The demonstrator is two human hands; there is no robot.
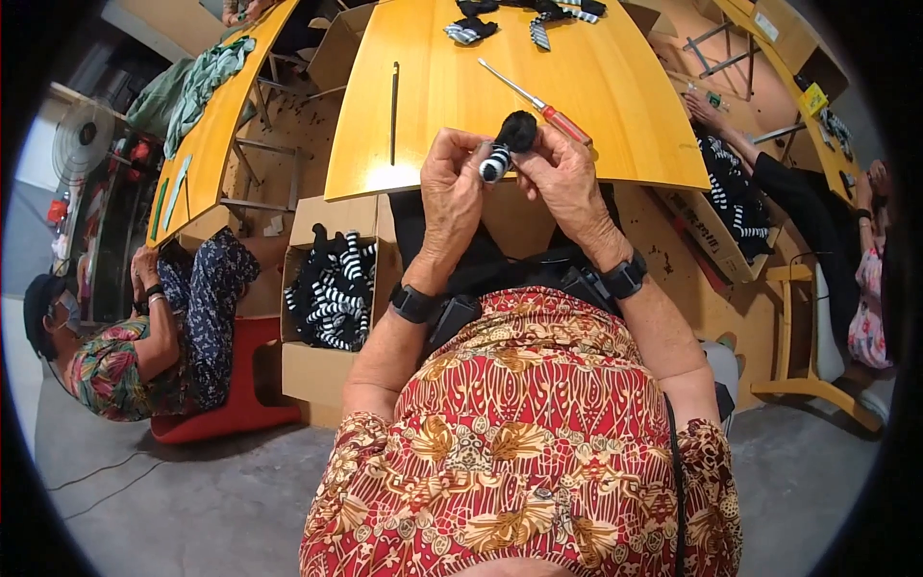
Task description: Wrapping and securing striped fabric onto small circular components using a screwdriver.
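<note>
A small black fabric piece with a black-and-white striped end (504,149) is held up in front of me at the table's near edge. My left hand (456,183) pinches its striped end between thumb and fingers. My right hand (561,180) grips its fluffy black end. Beyond my right hand a screwdriver (553,117) with a red handle lies on the yellow table (442,67), shaft pointing to the far left. A thin black rod (394,111) lies lengthwise left of my hands. Several similar striped pieces (471,31) are heaped at the far edge.
A cardboard box (322,370) full of striped pieces stands left of my lap. Another box (716,226) with such pieces is at the right. Co-workers sit on both sides, at the left table (216,144) and the right table (798,77). A red chair (231,404) holds the left person.
</note>
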